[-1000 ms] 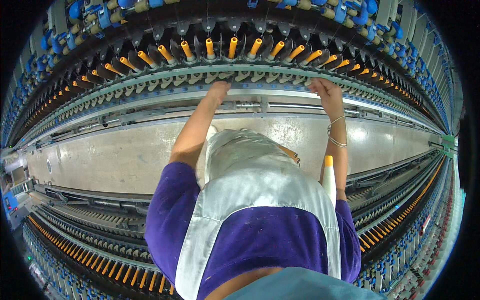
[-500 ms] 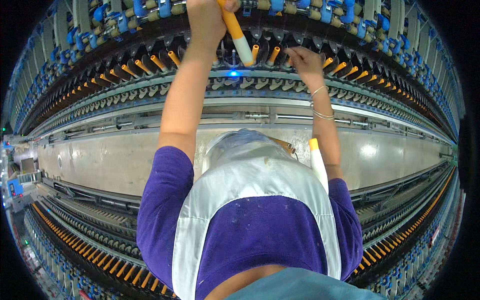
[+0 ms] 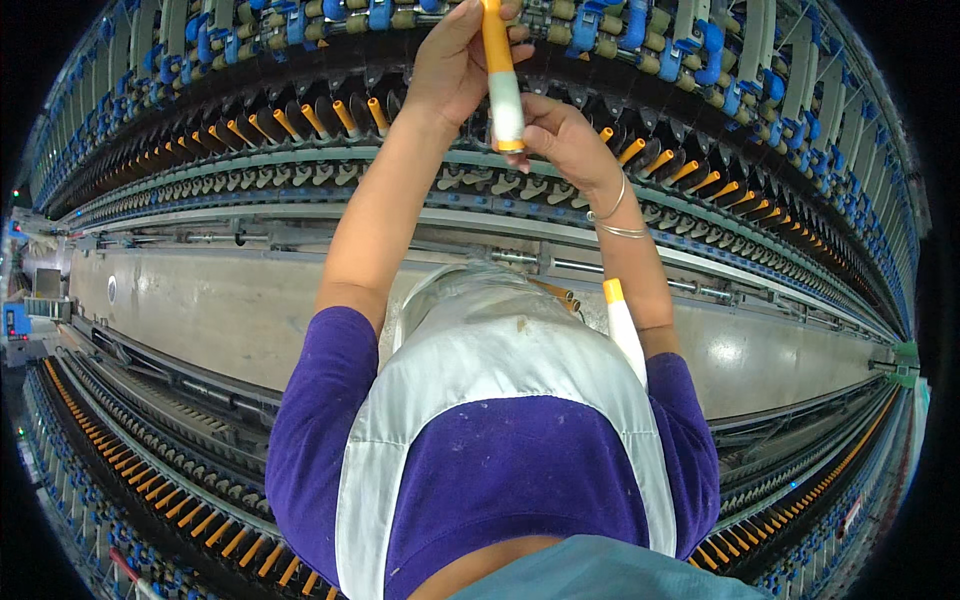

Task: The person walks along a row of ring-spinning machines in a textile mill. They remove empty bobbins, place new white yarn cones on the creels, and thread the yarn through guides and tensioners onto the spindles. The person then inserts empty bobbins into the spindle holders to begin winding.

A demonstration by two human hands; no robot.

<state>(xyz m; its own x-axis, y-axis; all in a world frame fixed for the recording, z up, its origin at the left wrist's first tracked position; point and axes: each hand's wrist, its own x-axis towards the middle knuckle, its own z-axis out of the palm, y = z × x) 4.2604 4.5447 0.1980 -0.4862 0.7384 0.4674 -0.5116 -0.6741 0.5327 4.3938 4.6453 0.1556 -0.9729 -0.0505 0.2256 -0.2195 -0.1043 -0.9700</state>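
Pinching slim bobbin point(image 3: 505, 98) by orange top with left hand point(image 3: 455, 70), nearly upright before machine point(image 3: 630, 40).
Wound greenish-white below, orange-rimmed at base; close by right hand point(image 3: 562, 142) there, cannot tell if pinched.

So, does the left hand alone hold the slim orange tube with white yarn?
No: the right hand also grips this tube, at its lower end.

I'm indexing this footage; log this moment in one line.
left hand: holds orange-white bobbin | right hand: at its lower end | behind: row of orange tubes
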